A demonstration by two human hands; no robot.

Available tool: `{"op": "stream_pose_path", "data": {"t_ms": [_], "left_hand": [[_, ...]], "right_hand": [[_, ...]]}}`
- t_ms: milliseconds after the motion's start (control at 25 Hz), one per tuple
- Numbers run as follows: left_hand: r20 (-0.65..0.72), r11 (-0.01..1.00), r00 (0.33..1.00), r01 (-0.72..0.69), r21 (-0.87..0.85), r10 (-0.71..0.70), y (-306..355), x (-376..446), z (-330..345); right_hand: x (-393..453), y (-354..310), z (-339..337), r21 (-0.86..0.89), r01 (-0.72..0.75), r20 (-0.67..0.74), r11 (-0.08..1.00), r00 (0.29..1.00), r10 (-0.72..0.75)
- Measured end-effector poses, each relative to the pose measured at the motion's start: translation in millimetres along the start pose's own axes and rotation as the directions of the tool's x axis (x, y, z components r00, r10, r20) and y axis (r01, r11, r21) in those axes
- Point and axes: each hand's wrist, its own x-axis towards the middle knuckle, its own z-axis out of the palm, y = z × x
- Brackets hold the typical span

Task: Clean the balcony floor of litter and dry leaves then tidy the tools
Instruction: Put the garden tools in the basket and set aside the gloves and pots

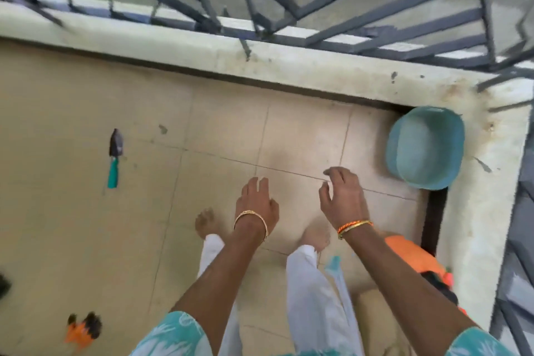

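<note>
I look down at the beige tiled balcony floor (pixel 86 240). My left hand (pixel 257 202) and my right hand (pixel 342 196) hang in front of me above the tiles, fingers loosely curled, holding nothing. A trowel (pixel 115 157) with a dark blade and a teal handle lies on the floor at the left. A teal plastic basin (pixel 426 147) leans tilted in the far right corner against the parapet. An orange and black tool (pixel 82 328) lies blurred at the lower left. An orange object (pixel 413 257) sits at my right side.
A pale concrete parapet (pixel 260 58) with a dark metal railing (pixel 390 9) bounds the far and right sides. My bare feet (pixel 206 224) stand on the tiles below my hands. A dark object (pixel 4 285) shows at the left edge.
</note>
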Motion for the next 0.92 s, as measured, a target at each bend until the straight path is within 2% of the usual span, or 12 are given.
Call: {"op": "stream_pose_path", "data": {"t_ms": [200, 320, 400, 480, 600, 760, 920], "left_hand": [[-0.027, 0.956, 0.987, 0.146, -0.253, -0.158, -94, -16, -10], [-0.027, 0.907, 0.978, 0.182, -0.379, -0.208, -160, -21, -21], [0.004, 0.876, 0.975, 0.200, -0.438, -0.221, -217, -27, -29], [0.047, 0.841, 0.972, 0.223, -0.493, -0.230, -266, -31, -37], [0.069, 0.759, 0.935, 0.324, -0.564, -0.348, -366, -36, -50], [0.135, 0.647, 0.857, 0.471, -0.600, -0.498, -465, -39, -51], [0.192, 0.550, 0.819, 0.517, -0.656, -0.541, -520, -23, -29]], "right_hand": [[13, -98, 36, -0.003, 0.120, 0.246, 0.993, 0.962, -0.115], [17, -165, 68, -0.003, 0.155, 0.336, 0.988, 0.931, -0.145], [14, -213, 96, 0.037, 0.064, 0.373, 0.997, 0.925, -0.073], [8, -245, 116, 0.100, -0.100, 0.404, 0.990, 0.914, 0.052], [1, -303, 163, 0.143, -0.223, 0.448, 0.964, 0.883, 0.138], [2, -364, 223, 0.104, -0.212, 0.530, 0.972, 0.839, 0.126], [21, -409, 288, -0.002, -0.128, 0.625, 0.992, 0.774, 0.101]]}}
